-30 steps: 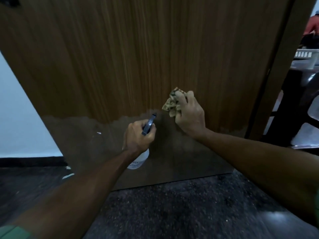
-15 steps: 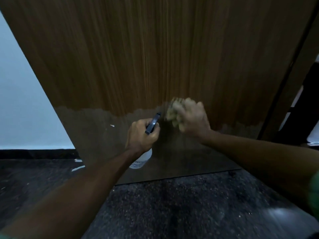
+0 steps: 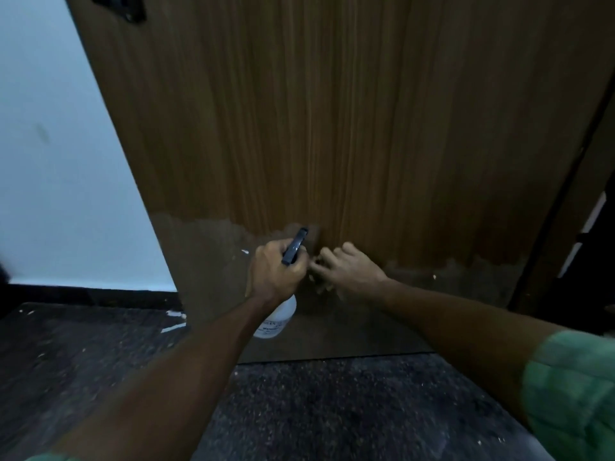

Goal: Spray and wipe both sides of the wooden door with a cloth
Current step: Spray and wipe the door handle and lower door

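Low on the wooden door [image 3: 332,128], the right hand [image 3: 349,271] closes its grip on the cloth [image 3: 316,277] to wipe; just beside, the left hand [image 3: 276,274] grips the spray bottle [image 3: 276,321], ready

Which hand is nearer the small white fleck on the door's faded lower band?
Left. The left hand grips the spray bottle just right of the fleck; the right hand is farther right.

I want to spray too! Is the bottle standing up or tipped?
Tipped a little: the bottle hangs from the left hand, its black nozzle leaning toward the door.
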`<control>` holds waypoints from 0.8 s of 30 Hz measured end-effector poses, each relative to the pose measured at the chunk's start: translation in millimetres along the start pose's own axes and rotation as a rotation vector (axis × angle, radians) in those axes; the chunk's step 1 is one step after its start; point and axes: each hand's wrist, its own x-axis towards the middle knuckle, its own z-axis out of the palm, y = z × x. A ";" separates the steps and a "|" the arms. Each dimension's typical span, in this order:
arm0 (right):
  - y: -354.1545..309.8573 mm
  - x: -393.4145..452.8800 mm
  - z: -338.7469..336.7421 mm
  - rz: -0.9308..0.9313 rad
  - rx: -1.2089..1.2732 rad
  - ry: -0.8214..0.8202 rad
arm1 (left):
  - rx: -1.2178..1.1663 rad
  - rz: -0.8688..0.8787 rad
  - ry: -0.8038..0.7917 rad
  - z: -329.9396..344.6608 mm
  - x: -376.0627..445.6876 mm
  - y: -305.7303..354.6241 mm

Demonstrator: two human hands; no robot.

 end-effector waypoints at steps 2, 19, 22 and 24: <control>-7.3 11.2 -13.8 0.043 0.040 0.053 | 0.052 -0.002 -0.006 -17.0 -2.2 2.0; -26.5 69.9 -46.6 0.539 0.285 0.595 | 0.167 -0.103 0.045 -44.8 -14.9 -34.4; -46.0 65.5 -27.4 0.308 0.206 0.379 | 0.167 -0.121 0.049 -57.6 -9.0 -27.6; -53.4 56.1 -10.1 0.059 0.110 0.141 | 0.166 -0.112 0.042 -68.0 -4.0 -24.6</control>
